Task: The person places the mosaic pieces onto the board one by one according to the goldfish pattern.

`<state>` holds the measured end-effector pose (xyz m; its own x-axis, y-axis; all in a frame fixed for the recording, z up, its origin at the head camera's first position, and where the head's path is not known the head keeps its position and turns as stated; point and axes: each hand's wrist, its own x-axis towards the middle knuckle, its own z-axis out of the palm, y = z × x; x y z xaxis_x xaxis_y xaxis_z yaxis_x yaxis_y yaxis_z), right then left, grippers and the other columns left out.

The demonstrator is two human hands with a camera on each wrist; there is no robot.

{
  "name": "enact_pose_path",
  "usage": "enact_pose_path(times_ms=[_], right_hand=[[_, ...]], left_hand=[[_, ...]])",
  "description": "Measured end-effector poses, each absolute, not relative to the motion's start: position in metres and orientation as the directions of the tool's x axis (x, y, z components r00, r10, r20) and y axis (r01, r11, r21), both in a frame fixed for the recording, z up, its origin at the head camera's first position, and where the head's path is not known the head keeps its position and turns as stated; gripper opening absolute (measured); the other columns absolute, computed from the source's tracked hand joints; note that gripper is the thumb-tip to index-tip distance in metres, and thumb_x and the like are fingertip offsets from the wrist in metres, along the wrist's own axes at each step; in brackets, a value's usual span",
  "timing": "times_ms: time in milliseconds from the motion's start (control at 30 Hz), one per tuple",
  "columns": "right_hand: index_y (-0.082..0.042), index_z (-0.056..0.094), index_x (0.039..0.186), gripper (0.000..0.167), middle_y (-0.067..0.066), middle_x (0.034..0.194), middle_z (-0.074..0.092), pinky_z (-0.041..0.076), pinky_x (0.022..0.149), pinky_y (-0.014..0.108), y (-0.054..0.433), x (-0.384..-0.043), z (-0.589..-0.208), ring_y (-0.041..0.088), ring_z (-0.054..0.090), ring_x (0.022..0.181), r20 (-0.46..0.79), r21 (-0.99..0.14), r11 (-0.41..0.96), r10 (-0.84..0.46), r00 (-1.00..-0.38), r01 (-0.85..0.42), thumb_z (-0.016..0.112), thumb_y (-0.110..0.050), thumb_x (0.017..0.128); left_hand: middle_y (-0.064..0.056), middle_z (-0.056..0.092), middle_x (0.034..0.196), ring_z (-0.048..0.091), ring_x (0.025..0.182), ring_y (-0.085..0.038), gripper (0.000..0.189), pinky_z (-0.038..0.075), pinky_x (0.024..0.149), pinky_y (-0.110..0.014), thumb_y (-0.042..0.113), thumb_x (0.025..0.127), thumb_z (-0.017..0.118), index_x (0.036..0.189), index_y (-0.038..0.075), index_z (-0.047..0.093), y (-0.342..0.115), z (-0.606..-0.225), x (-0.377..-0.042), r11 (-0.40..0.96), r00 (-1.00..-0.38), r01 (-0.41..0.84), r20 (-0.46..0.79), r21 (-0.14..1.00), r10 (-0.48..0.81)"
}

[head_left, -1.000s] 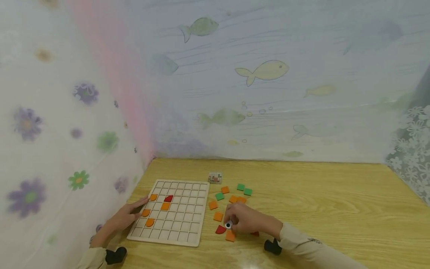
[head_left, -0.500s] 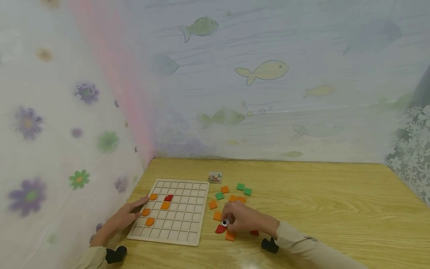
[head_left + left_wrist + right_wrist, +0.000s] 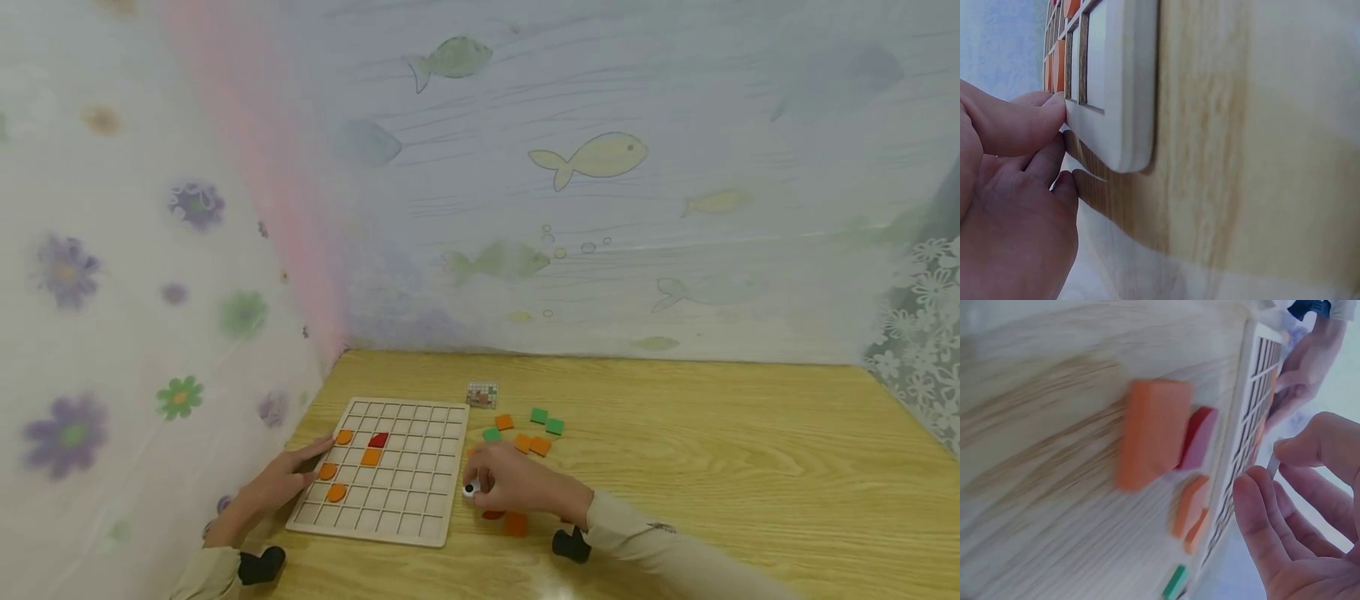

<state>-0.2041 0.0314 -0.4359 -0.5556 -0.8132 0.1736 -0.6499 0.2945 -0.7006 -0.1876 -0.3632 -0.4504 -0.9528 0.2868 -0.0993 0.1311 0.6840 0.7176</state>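
My right hand (image 3: 521, 482) pinches a round white eye piece with a black dot (image 3: 470, 489) between thumb and fingertips, just off the right edge of the pale wooden grid board (image 3: 408, 480). In the right wrist view the white piece (image 3: 1274, 464) shows as a thin edge. My left hand (image 3: 276, 483) rests along the board's left side, and the left wrist view has its thumb (image 3: 1035, 125) at the rim. On the board sit three rounded orange pieces (image 3: 337, 492), an orange square (image 3: 371, 457) and a red curved piece (image 3: 378, 439).
Several orange tiles (image 3: 522, 443) and green tiles (image 3: 554, 427) lie loose right of the board. A red piece (image 3: 492, 515) and an orange tile (image 3: 515, 524) lie below my right hand. A small pattern card (image 3: 482, 394) lies behind the board. Fabric walls enclose the table (image 3: 712, 467).
My right hand has moved left with the eye piece, from over the loose tiles to beside the board. It now covers some orange tiles. My left hand has stayed put.
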Motion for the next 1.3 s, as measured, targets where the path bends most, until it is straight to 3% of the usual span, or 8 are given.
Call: enact_pose_path(times_ms=[267, 767, 1300], right_hand=[[-0.005, 0.07, 0.092, 0.011, 0.003, 0.086, 0.057, 0.046, 0.06, 0.014, 0.005, -0.204, -0.435, 0.0, 0.053, 0.065, 0.236, -0.68, 0.258, -0.809, -0.539, -0.686, 0.066, -0.001, 0.082], [-0.007, 0.071, 0.084, 0.011, 0.001, 0.081, 0.062, 0.044, 0.057, 0.01, -0.036, -0.213, -0.445, -0.004, 0.053, 0.063, 0.321, -0.642, 0.259, -0.765, -0.559, -0.722, 0.067, -0.003, 0.075], [-0.005, 0.07, 0.081, 0.006, 0.003, 0.081, 0.062, 0.044, 0.06, 0.01, -0.08, -0.212, -0.441, -0.002, 0.053, 0.064, 0.289, -0.684, 0.295, -0.73, -0.62, -0.667, 0.07, -0.005, 0.076]], left_hand=[[-0.025, 0.025, 0.149, 0.015, 0.136, -0.049, 0.055, 0.017, 0.104, -0.063, -0.003, 0.09, 0.051, 0.143, -0.003, 0.037, -0.364, -0.452, -0.188, 0.704, -0.955, 0.151, -0.083, 0.694, 0.286], [-0.02, 0.019, 0.153, 0.009, 0.14, -0.043, 0.058, 0.014, 0.108, -0.06, -0.004, 0.091, 0.048, 0.146, 0.002, 0.032, -0.362, -0.452, -0.188, 0.662, -0.96, 0.053, -0.145, 0.748, 0.24], [-0.019, 0.02, 0.153, 0.009, 0.139, -0.044, 0.057, 0.012, 0.107, -0.062, -0.001, 0.092, 0.05, 0.146, 0.003, 0.034, -0.363, -0.453, -0.187, 0.665, -0.962, 0.056, -0.138, 0.745, 0.236]])
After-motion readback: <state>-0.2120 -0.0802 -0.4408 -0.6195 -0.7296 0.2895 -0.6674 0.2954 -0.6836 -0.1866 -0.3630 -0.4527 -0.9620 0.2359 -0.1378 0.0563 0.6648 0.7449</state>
